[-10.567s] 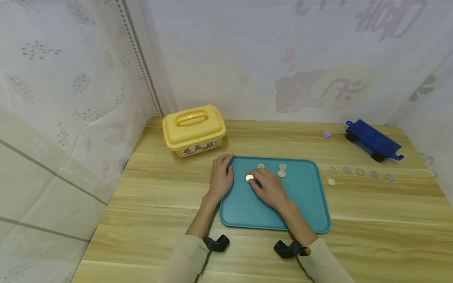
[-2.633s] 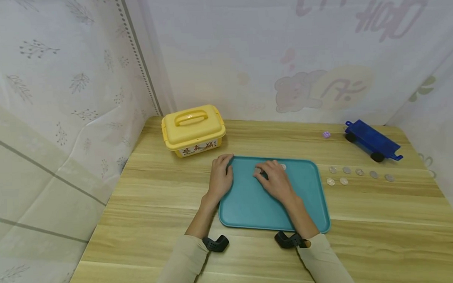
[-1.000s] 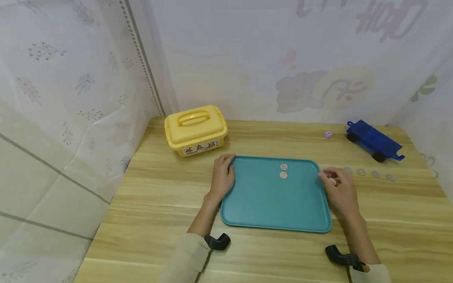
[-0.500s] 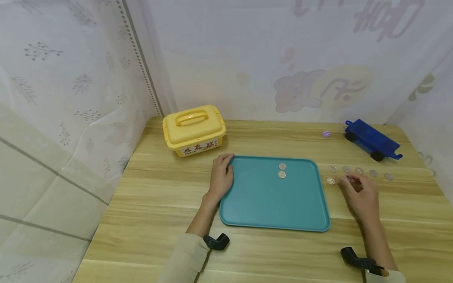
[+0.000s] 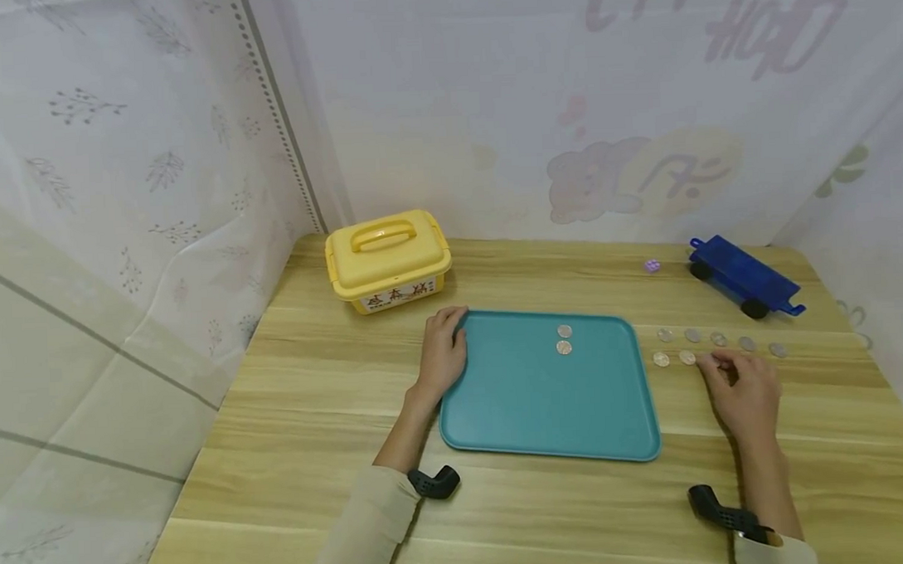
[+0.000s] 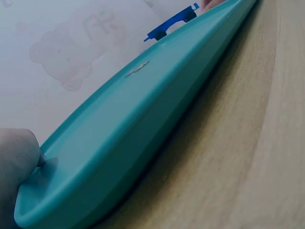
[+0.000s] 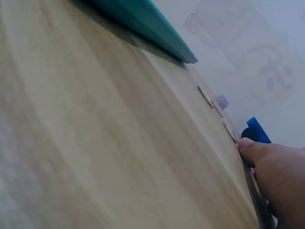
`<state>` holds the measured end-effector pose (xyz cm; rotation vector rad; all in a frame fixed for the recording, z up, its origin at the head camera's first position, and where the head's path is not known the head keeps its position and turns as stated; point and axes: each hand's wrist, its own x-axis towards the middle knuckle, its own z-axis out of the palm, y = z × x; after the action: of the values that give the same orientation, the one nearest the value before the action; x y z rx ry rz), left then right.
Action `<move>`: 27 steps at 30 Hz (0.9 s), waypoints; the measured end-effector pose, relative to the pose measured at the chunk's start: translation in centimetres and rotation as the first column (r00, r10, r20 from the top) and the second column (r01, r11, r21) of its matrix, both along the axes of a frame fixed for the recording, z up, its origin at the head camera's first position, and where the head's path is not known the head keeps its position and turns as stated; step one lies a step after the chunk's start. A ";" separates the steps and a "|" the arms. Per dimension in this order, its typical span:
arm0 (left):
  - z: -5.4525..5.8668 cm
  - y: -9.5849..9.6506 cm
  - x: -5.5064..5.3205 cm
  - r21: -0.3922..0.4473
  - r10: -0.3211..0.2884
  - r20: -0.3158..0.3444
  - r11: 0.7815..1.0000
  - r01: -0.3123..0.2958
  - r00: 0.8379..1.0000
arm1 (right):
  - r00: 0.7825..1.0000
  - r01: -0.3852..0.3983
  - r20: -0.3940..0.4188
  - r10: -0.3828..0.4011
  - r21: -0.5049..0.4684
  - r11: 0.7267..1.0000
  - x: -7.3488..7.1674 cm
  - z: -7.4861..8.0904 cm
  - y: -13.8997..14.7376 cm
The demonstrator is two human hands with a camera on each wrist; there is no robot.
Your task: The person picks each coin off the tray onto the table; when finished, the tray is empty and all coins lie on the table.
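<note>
My left hand (image 5: 443,349) rests at the far-left part of the teal tray (image 5: 546,411), its fingers on the rim and thumb over the inner edge. Two silver coins (image 5: 564,347) lie on this tray, one behind the other. To the right of the tray, my right hand (image 5: 746,392) is low over the wooden table, thumb and fingertips pinched together at the table surface. A coin seems to be between them, mostly hidden by the fingers. Just left of the fingertips are two coins (image 5: 661,359) in a front row. Behind them runs a longer row of several coins (image 5: 718,339).
A yellow lidded box (image 5: 388,259) with a handle stands behind the tray on the left. At the back right are a blue toy trailer (image 5: 746,272) with black wheels and a small purple piece (image 5: 652,266). Patterned cloth (image 5: 445,108) hangs around the table (image 5: 335,377).
Fewer coins lie on the tray, and the front row on the table has grown from one to two. My right hand has moved from the tray rightward along that row. The left hand stays put.
</note>
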<state>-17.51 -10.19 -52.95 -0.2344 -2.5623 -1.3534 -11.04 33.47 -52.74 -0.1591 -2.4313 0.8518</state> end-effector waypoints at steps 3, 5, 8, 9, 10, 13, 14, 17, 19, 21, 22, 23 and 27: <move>0.1 0.0 0.0 0.002 0.000 0.003 1.000 0.000 1.000 | 0.999 0.000 0.034 0.000 0.002 1.000 0.1 -0.1 -0.1; 0.1 0.0 0.0 -0.002 0.000 0.003 1.000 0.000 1.000 | 1.000 0.000 0.028 0.000 -0.004 1.000 0.0 -0.1 -0.1; 0.1 0.0 0.0 -0.011 -0.003 0.001 1.000 0.003 1.000 | 1.000 0.002 0.019 -0.002 -0.003 1.000 0.1 -0.3 -0.1; 0.1 0.0 0.0 -0.013 -0.004 0.002 1.000 0.004 1.000 | 1.000 0.001 0.015 -0.001 -0.004 1.000 0.1 -0.3 -0.1; 0.0 -0.1 -0.1 -0.013 -0.005 0.003 1.000 0.005 1.000 | 1.000 0.001 0.015 -0.001 -0.002 1.000 0.1 -0.3 -0.1; 0.0 -0.1 -0.1 -0.005 -0.004 0.002 1.000 0.004 1.000 | 1.000 -0.003 0.022 0.003 0.002 1.000 0.2 -0.1 -0.2; 0.0 -0.1 -0.1 -0.003 -0.002 0.001 1.000 0.002 1.000 | 1.000 -0.006 0.024 0.006 0.002 1.000 0.2 -0.1 -0.2; -0.1 -0.1 -0.1 -0.003 0.002 -0.002 1.000 -0.002 1.000 | 0.999 -0.001 0.035 0.001 0.000 1.000 0.2 0.0 -0.3; -0.1 -0.1 -0.1 -0.008 0.003 0.000 1.000 -0.003 1.000 | 0.999 0.003 0.034 -0.003 -0.004 1.000 0.2 0.0 -0.3; -0.1 0.0 0.0 -0.013 0.004 0.002 1.000 -0.004 1.000 | 1.000 0.004 0.025 -0.004 -0.024 1.000 0.2 0.0 -0.3; -0.1 0.0 0.0 -0.013 0.004 0.002 1.000 -0.004 1.000 | 1.000 0.008 0.020 -0.007 -0.040 0.999 0.2 0.0 -0.3; -0.1 0.0 0.0 -0.013 0.004 0.002 1.000 -0.004 1.000 | 1.000 0.010 0.015 -0.009 -0.063 0.998 0.2 0.0 -0.3; 0.0 0.0 0.1 -0.005 0.003 -0.001 1.000 -0.003 1.000 | 1.000 0.027 0.018 -0.025 -0.138 0.990 0.1 0.1 -0.2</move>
<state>-17.42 -10.18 -52.93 -0.2320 -2.5644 -1.3465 -10.91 33.25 -52.65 -0.2494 -2.3799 1.0112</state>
